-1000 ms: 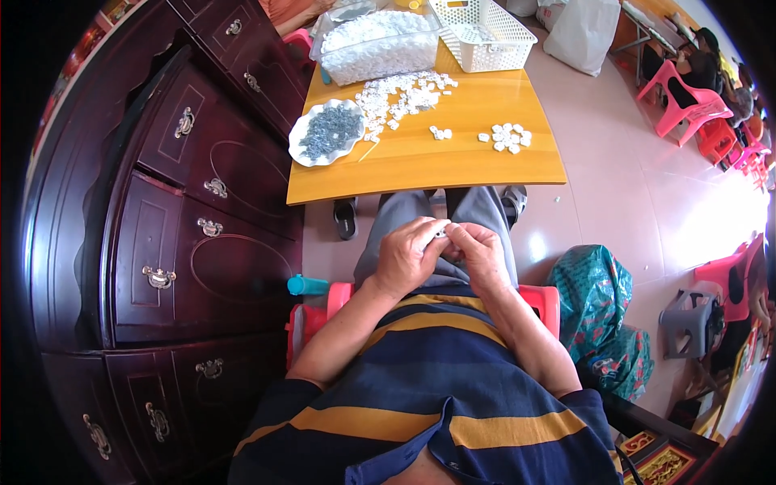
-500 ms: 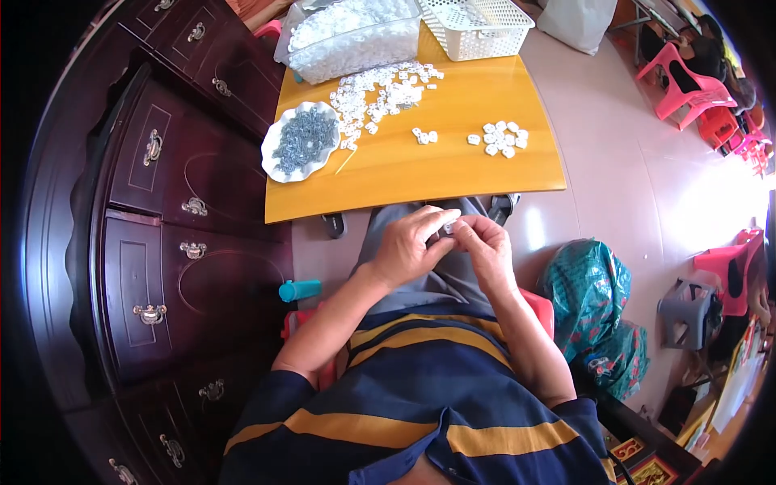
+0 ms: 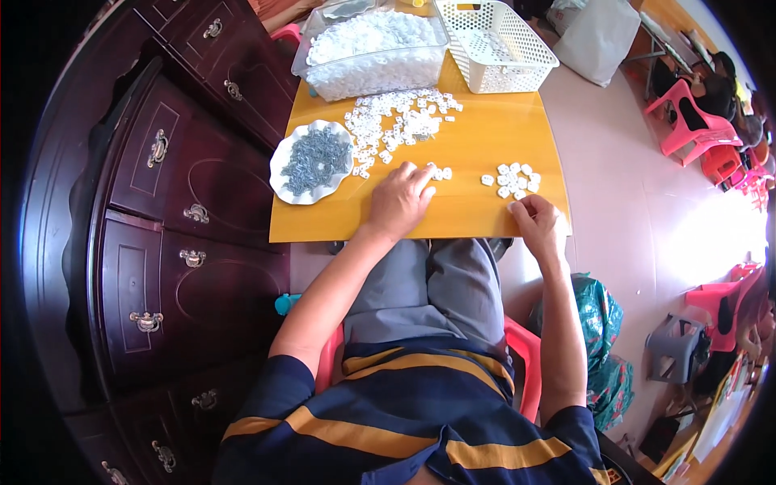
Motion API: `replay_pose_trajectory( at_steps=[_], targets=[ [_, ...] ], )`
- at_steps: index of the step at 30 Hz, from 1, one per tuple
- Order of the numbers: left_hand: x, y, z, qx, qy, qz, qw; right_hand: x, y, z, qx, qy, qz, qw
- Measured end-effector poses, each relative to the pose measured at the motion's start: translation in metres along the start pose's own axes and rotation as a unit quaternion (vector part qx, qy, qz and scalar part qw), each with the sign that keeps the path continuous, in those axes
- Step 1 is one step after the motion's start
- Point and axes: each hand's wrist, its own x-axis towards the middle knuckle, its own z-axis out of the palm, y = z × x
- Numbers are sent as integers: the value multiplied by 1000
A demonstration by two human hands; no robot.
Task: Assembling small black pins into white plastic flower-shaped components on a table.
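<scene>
The left hand (image 3: 398, 202) is lying flat on the yellow table (image 3: 477, 137), fingers spread and reaching to two small white pieces (image 3: 441, 172) at its fingertips, gripping nothing. The right hand (image 3: 540, 226) is resting at the table's near edge, fingers curled in; whether it is pinching a piece cannot be told. Just beyond it a small cluster of white pieces (image 3: 513, 178) is lying. Farther off are sitting a loose white pile (image 3: 396, 125), a white dish of grey parts (image 3: 311, 162), a clear tub (image 3: 372, 52) and a white basket (image 3: 495, 44).
</scene>
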Motion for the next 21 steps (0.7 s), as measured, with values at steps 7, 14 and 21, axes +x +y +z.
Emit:
replay_pose_trajectory(
  at_steps=[7, 14, 21],
  targets=[
    [2, -3, 3, 3, 7, 22, 1000, 6, -8, -1, -43, 44, 13, 998],
    [-5, -8, 1, -49, 43, 10, 998, 0, -14, 10, -35, 95, -6, 995],
    [-1, -10, 4, -43, 54, 31, 997, -18, -50, 45, 58, 56, -127, 989]
  ],
)
